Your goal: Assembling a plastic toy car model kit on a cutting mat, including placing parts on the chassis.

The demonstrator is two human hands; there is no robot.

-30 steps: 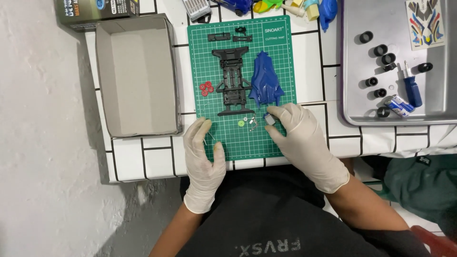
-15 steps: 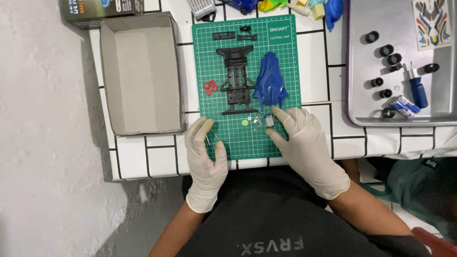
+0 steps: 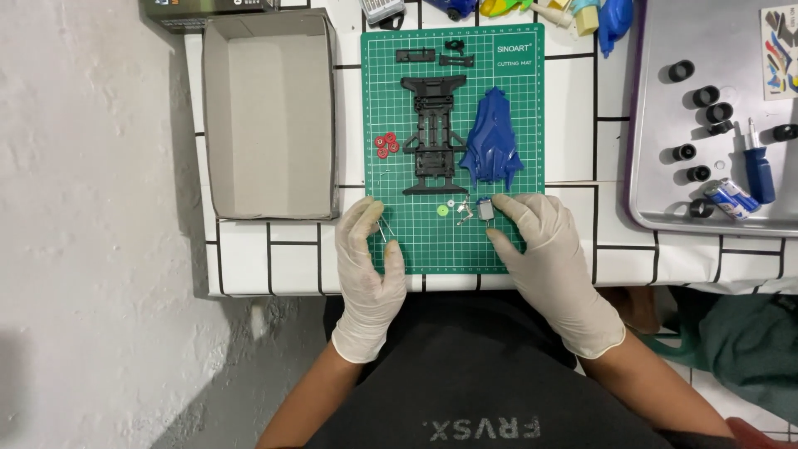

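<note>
The right hand (image 3: 544, 241), gloved, pinches a small silver motor (image 3: 485, 212) at the green cutting mat's (image 3: 515, 108) lower edge, below the black chassis (image 3: 434, 133). The left hand (image 3: 372, 249) rests loose and empty on the mat's left corner. Best gripped lightly by the casing, I judge.

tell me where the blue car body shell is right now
In the head view the blue body shell lies on the green cutting mat, right half, beside the black chassis and just above the right hand.
</note>
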